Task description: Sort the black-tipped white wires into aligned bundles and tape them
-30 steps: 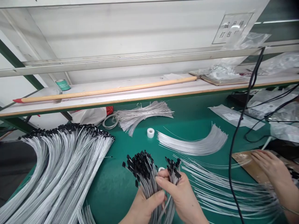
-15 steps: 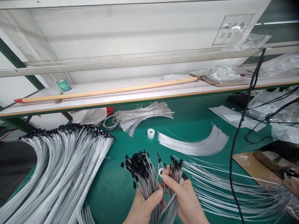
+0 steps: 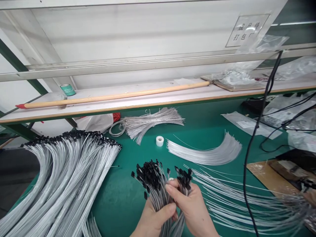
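Above the front of the green table (image 3: 118,200): both my hands, side by side, each with cables in its grasp.
Left hand: my left hand (image 3: 154,219) is curled round the larger bunch (image 3: 158,196) of grey cables, thumb laid across its front.
Right hand: my right hand (image 3: 191,205) grasps the smaller bunch (image 3: 183,179); its thumb tip reaches to the edge of the larger one, but whether it pinches a single cable there I cannot tell.
Black ends: small black connectors (image 3: 149,174) top both bunches, pointing up and away from me, a few sticking out at the left.
To my left: a big heap of cables (image 3: 74,171) with the same black tips, lying in thick curved bundles.
Beyond my hands: a white tape roll (image 3: 159,141), between a gathered sheaf of pale wires (image 3: 155,120) and a curved stack of white wires (image 3: 209,153).
To my right: loose strands (image 3: 247,197) spread across the table, a hanging black cord (image 3: 249,148) passing in front of them.
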`<state>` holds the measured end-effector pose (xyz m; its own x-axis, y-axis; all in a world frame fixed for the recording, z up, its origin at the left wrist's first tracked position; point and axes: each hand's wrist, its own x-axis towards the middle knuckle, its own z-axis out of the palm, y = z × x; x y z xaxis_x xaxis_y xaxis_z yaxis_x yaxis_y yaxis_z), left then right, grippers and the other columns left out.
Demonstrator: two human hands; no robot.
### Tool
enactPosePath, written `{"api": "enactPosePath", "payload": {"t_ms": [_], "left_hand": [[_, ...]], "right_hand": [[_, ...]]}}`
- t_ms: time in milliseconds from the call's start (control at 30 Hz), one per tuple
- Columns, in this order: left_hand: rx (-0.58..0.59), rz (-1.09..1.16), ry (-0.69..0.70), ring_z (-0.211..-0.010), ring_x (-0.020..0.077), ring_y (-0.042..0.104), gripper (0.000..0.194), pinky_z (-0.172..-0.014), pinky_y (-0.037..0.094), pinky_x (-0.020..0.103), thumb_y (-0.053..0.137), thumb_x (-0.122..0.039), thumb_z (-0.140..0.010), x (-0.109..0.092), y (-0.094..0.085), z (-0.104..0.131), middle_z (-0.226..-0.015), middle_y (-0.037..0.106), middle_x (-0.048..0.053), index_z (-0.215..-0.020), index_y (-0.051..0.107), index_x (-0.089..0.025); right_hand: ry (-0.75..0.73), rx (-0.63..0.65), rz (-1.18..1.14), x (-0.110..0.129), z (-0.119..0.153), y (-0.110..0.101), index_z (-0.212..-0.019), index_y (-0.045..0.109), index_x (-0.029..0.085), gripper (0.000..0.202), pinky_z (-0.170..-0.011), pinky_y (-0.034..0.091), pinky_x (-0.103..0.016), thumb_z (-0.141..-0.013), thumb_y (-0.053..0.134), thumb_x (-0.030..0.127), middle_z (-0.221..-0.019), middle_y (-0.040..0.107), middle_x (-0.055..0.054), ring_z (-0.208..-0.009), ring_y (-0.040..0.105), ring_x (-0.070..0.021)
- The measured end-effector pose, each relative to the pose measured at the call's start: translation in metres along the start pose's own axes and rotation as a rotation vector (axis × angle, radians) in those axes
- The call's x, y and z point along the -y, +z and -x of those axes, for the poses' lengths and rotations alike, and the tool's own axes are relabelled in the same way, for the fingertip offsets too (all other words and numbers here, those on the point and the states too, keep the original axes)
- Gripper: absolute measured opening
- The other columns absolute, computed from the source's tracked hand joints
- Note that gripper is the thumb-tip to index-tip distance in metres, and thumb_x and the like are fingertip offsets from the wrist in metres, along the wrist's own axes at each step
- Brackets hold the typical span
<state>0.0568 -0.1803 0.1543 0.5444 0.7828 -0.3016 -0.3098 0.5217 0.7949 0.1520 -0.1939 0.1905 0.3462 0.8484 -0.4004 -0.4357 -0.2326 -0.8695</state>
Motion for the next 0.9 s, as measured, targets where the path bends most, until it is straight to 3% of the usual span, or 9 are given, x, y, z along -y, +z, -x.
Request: {"api": "enactPosePath", "payload": {"t_ms": [300, 533, 667, 900], "left_hand": [[-0.033, 0.012, 0.008, -0.054, 0.0137, 0.051, 0.035, -0.056, 0.039, 0.027, 0.069, -0.043, -0.060, 0.0034, -0.0039, -0.0006, -0.058, 0.059, 0.004, -0.074, 0.063, -0.011], [-0.257, -0.018, -0.045, -0.066, 0.0168, 0.054, 0.039, -0.058, 0.040, 0.027, 0.073, -0.042, -0.054, 0.0036, -0.0051, 0.0008, -0.073, 0.062, 0.006, -0.078, 0.062, -0.013], [-0.197, -0.048, 0.005, -0.059, 0.0135, 0.051, 0.031, -0.060, 0.038, 0.026, 0.069, -0.042, -0.060, 0.0008, -0.0047, 0.0012, -0.061, 0.057, 0.003, -0.068, 0.060, -0.014], [-0.107, -0.072, 0.016, -0.054, 0.0132, 0.049, 0.032, -0.061, 0.038, 0.027, 0.068, -0.044, -0.061, -0.0015, -0.0031, 0.0010, -0.053, 0.055, 0.001, -0.063, 0.059, -0.013]], "right_hand": [[-0.036, -0.040, -0.051, -0.0019, 0.0020, 0.0001, -0.061, 0.056, 0.016, 0.030, -0.027, 0.034, -0.022, -0.054, 0.075, 0.039, -0.033, 0.039, 0.007, -0.027, 0.037, -0.0086], [-0.095, -0.069, -0.117, 0.0014, 0.0029, 0.0007, -0.066, 0.054, 0.018, 0.028, -0.036, 0.040, -0.022, -0.058, 0.072, 0.036, -0.049, 0.049, 0.004, -0.041, 0.045, -0.0109], [-0.098, 0.004, -0.123, -0.0011, 0.0008, -0.0027, -0.068, 0.054, 0.017, 0.026, -0.038, 0.040, -0.025, -0.065, 0.065, 0.040, -0.048, 0.048, 0.003, -0.041, 0.044, -0.0118], [-0.063, 0.116, -0.146, -0.0062, -0.0024, -0.0080, -0.054, 0.044, 0.018, 0.035, -0.038, 0.037, -0.023, -0.070, 0.060, 0.044, -0.040, 0.036, 0.007, -0.034, 0.039, -0.0083]]}}
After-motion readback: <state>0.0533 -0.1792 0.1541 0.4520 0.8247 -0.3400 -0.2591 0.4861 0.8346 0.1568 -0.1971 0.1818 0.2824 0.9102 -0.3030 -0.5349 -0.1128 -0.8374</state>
